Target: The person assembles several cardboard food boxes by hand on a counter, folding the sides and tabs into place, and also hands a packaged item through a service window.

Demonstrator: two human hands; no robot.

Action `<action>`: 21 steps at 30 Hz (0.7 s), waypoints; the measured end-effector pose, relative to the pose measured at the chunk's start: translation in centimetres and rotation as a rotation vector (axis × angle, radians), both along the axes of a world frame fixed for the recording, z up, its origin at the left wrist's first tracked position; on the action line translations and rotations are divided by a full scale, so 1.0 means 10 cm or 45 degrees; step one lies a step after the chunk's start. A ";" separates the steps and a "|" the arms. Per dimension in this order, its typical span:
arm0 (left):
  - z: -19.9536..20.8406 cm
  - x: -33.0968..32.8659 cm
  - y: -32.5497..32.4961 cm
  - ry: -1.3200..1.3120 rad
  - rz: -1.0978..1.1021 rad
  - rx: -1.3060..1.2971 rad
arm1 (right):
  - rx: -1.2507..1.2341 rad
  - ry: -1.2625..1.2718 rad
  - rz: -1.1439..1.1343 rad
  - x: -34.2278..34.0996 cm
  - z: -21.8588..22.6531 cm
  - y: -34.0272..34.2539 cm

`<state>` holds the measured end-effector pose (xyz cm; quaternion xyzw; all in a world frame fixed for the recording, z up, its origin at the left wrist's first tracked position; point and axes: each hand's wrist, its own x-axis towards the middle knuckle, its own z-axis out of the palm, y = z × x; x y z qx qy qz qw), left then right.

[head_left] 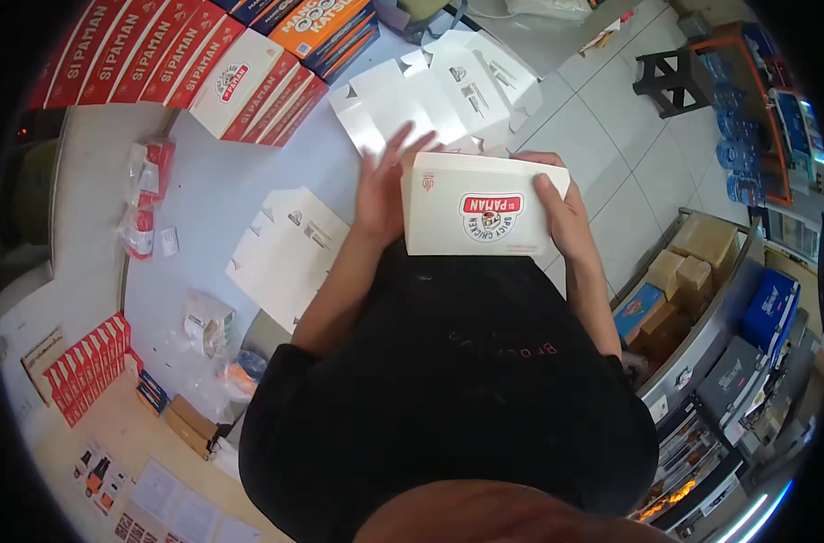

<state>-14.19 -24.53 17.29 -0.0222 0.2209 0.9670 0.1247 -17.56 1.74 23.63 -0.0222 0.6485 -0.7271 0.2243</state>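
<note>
A white food box (444, 199) with a red and black round logo is held up in front of my black shirt. My right hand (561, 208) grips its right end, the thumb lying over the front face and the other fingers partly behind. At the box's left end my left hand (385, 190) is raised with its fingers spread, and part of it is hidden behind the box edge. Beyond the box, flat white box blanks (421, 100) overlap on the table. Another unfolded blank (290, 249) lies to the left, partly under my left forearm.
Red and white boxes (263, 90) are stacked at the far left of the pale table (222, 181), beside orange and blue boxes (317, 32). Plastic-wrapped red packs (145, 199) lie at its left edge. A black stool (670, 83) and a cart of cartons (693, 262) stand right.
</note>
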 end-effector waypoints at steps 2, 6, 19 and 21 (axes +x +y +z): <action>0.13 0.22 0.00 0.298 0.213 -0.530 | 0.077 -0.072 -0.065 0.11 -0.01 -0.04; 0.45 0.42 0.11 0.319 0.290 -1.199 | 0.042 0.294 -0.254 0.23 -0.06 -0.27; 0.30 0.52 -0.03 0.027 0.341 -1.039 | -0.025 0.042 -0.141 0.20 0.05 -0.15; 0.25 0.52 -0.06 0.089 0.330 -1.064 | -0.005 0.199 -0.099 0.18 -0.10 -0.09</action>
